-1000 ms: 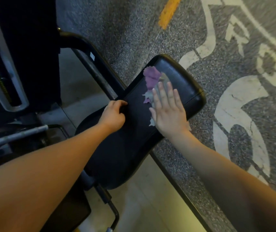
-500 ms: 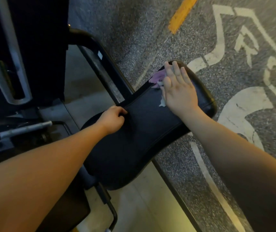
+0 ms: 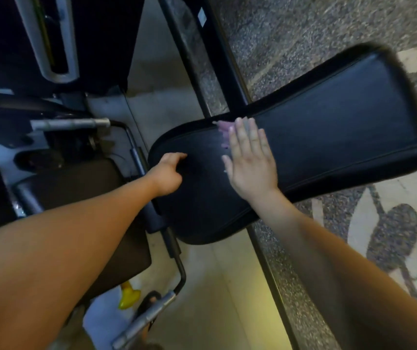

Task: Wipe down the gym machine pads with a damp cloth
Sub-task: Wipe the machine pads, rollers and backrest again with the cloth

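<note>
No text, number or brand can be read anywhere. A small pale sticker (image 3: 202, 16) sits on the black frame bar (image 3: 217, 59) near the top edge, but its print is too blurred and small to make out. The speckled floor (image 3: 303, 26) carries pale painted markings (image 3: 389, 223) along the right edge; only curved pieces of them show, and no letter or figure can be told.

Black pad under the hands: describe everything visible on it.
The pad is long, black and looks like smooth vinyl, with a seam along its edges. It narrows at the middle and widens toward both rounded ends, lying diagonally above the floor. The right hand lies flat on it, pressing a purple cloth down; the left hand curls over its near left edge.
</note>
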A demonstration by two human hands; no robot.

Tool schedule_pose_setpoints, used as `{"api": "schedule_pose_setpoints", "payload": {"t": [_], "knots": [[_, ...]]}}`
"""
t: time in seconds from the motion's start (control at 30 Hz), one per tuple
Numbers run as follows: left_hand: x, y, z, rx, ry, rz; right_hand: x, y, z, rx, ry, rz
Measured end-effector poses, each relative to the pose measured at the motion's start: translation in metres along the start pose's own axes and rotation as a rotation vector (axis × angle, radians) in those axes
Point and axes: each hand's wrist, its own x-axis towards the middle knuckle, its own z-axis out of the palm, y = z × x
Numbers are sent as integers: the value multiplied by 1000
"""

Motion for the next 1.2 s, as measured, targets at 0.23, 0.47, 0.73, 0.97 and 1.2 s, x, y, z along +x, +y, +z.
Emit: {"api": "schedule_pose_setpoints", "payload": {"t": [0.23, 0.47, 0.73, 0.97, 1.2], "knots": [[-19, -52, 5, -77, 103, -132, -60, -125, 73, -52, -323, -422], [-34, -69, -3, -38, 162, -179, -23, -82, 46, -212, -255, -362], [-38, -63, -3, -29, 218, -171, 27, -94, 48, -205, -205, -239], [-44, -46, 7, 57, 179, -148, -69, -94, 63, -142, -296, -456], [-51, 45, 45, 132, 16, 163, -56, 68, -28, -194, -64, -67]]}}
